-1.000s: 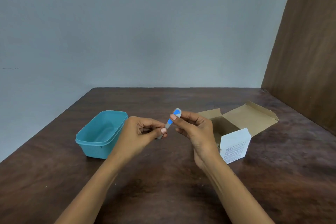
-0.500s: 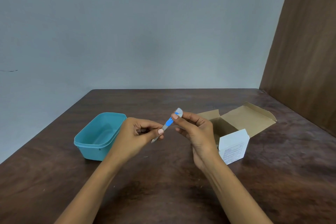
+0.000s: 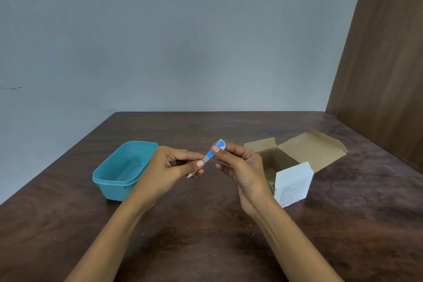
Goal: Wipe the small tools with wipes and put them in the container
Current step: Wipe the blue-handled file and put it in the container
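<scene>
A small tool (image 3: 209,156) with a blue and grey handle and a pointed pale tip is held slanted above the table between both hands. My right hand (image 3: 240,167) pinches its upper blue end with thumb and fingers. My left hand (image 3: 170,167) pinches the lower part near the tip. A teal plastic container (image 3: 109,177), open and with nothing visible inside, stands on the table just left of my left hand. No wipe is clearly visible in either hand.
An open cardboard box (image 3: 295,155) with a white printed front flap (image 3: 293,184) stands right of my right hand. The dark wooden table (image 3: 206,236) meets a grey wall behind and a brown wooden panel (image 3: 384,75) at the right.
My left hand has slid slightly down the tool toward its tip, so more of the pointed end shows below my thumb. The view shifted a little.
</scene>
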